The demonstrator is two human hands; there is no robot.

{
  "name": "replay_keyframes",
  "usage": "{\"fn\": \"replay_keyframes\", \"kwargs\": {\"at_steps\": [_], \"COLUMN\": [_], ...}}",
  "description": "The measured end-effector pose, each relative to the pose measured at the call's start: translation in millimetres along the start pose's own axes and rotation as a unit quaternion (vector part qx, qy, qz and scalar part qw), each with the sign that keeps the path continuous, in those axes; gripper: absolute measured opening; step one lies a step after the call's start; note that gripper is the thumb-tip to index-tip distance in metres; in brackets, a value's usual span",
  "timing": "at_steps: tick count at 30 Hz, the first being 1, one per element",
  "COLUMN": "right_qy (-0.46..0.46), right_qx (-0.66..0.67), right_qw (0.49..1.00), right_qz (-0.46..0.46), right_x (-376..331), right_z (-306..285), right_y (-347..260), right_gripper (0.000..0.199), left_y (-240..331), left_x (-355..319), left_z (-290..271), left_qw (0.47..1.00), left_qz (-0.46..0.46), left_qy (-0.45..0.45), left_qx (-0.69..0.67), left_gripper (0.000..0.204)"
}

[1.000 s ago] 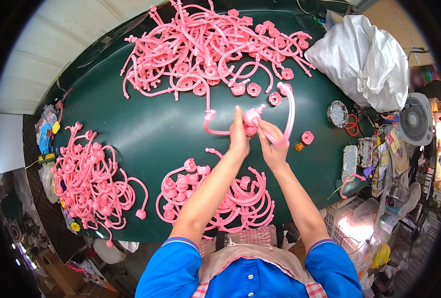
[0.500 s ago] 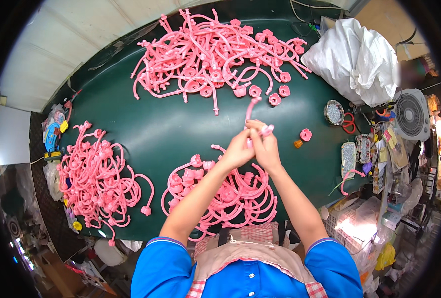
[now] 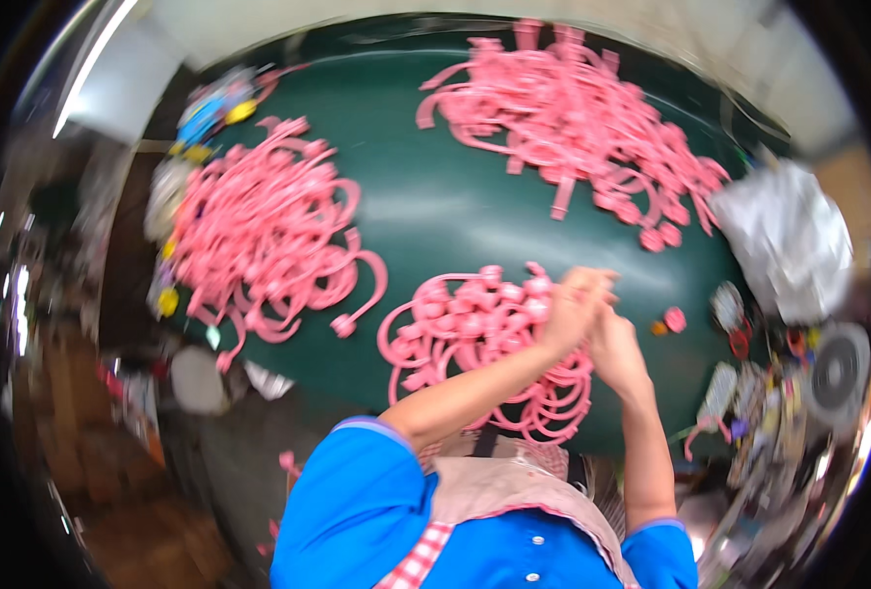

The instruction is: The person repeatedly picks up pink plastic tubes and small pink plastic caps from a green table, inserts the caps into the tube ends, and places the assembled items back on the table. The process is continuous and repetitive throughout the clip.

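Note:
My left hand and my right hand are pressed together above the table, at the right edge of the near pile of pink curved tubes. Both look closed, their fingers smeared by motion. Whatever they hold is hidden in this blurred view. Many tubes in the near pile carry flower-shaped pink caps. To the right of my hands lie a loose pink cap and a small orange piece on the dark green tabletop.
A second pile of pink tubes covers the left side. Another heap lies at the far right, beside a white sack. Red-handled scissors, a tray and a grey fan crowd the right edge.
The whole view has swung left, so the piles and my hands sit farther right in the picture. The pink tube that stood up from my hands no longer shows.

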State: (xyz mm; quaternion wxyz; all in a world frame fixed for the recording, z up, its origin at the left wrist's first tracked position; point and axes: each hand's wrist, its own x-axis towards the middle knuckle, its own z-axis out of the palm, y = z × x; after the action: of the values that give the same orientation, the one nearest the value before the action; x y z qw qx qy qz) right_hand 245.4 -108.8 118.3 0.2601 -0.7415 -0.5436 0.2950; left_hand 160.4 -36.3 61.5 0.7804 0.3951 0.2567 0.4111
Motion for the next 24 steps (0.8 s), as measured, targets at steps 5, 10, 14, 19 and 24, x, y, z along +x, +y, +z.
{"fn": "replay_keyframes", "kwargs": {"at_steps": [5, 10, 14, 19, 24], "right_qy": [0.099, 0.017, 0.163, 0.140, -0.227], "right_qx": [0.061, -0.012, 0.012, 0.101, 0.227], "right_qw": [0.993, 0.999, 0.971, 0.984, 0.947], "right_qz": [0.034, 0.038, 0.176, 0.040, 0.005], "right_x": [-42.0, -73.1, -59.8, 50.2, 137.5], "right_z": [27.5, 105.3, 181.6, 254.6, 281.5], "right_y": [30.0, 128.3, 128.9, 34.4, -17.1], "right_gripper": [0.033, 0.061, 0.057, 0.048, 0.109], "left_y": [20.2, -36.3, -42.3, 45.4, 193.5], "left_x": [-62.4, -182.3, -183.3, -136.1, -63.0], "left_z": [-24.8, -145.6, -203.3, -300.4, -347.4], "left_qw": [0.892, 0.746, 0.727, 0.673, 0.521], "left_qz": [0.196, 0.226, 0.193, 0.099, 0.100], "left_qy": [-0.016, -0.337, -0.318, -0.199, -0.295], "left_qx": [0.406, 0.528, 0.578, 0.705, 0.794], "left_gripper": [0.063, 0.067, 0.028, 0.029, 0.031]}}
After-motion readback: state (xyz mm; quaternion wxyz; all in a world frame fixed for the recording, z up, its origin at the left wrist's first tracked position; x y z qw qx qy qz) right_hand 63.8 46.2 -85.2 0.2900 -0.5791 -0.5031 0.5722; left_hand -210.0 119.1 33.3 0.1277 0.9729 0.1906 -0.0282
